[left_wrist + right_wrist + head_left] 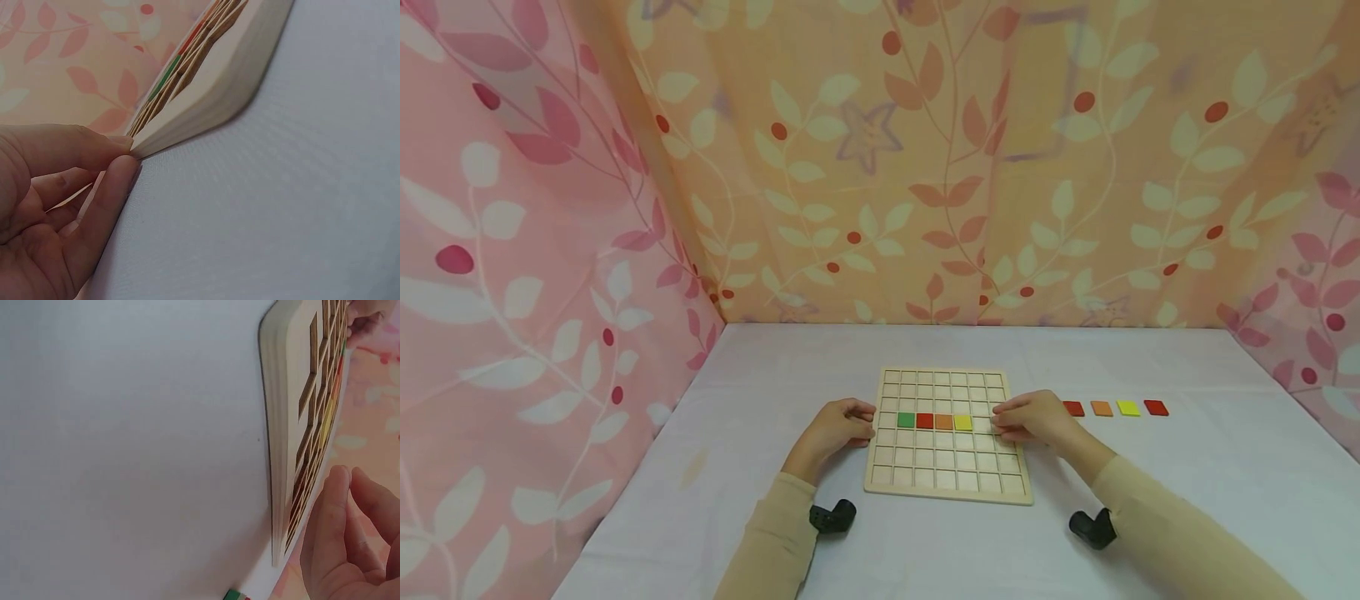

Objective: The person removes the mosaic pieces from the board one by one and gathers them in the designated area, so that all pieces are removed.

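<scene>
A wooden grid board (948, 496) lies on the white cloth, with a row of green (906, 420), red (924, 421), orange (943, 422) and yellow (962, 422) square tiles in its cells. Thumb and index finger of my left hand (838, 432) pinch the board's left edge; the left wrist view shows their tips meeting there. My right hand (1037, 417) hovers by the right edge, fingers loosely bent over the outer cells. No tile shows between its fingertips in the right wrist view.
To the right of the board runs a line of loose tiles: red (1075, 408), orange (1102, 408), yellow (1127, 407) and red (1156, 407). A green tile (233, 594) shows at the right wrist view's lower edge. Patterned curtains (865, 167) enclose the table.
</scene>
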The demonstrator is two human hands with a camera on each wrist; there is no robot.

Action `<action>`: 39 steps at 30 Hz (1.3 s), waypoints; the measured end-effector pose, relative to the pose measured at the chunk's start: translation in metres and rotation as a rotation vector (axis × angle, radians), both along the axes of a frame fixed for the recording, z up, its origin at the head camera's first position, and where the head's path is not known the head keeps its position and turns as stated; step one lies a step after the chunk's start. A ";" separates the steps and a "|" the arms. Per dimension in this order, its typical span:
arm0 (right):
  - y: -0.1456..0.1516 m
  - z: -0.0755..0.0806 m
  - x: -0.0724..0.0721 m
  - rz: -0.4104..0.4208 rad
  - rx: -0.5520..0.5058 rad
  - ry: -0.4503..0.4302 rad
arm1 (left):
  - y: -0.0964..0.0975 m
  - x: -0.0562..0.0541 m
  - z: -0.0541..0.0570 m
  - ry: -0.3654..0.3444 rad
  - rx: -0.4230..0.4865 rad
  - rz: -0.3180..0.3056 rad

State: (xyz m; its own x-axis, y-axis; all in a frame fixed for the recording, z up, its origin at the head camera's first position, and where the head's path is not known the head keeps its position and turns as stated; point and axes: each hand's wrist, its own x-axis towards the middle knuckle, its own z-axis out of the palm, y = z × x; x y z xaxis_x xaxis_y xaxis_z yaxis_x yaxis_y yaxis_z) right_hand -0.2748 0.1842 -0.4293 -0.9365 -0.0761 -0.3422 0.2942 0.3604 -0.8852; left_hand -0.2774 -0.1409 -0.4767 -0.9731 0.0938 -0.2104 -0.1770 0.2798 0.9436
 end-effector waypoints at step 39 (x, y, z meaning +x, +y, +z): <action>-0.036 -0.014 -0.012 0.027 0.034 0.019 | 0.000 -0.001 -0.002 -0.006 -0.015 0.002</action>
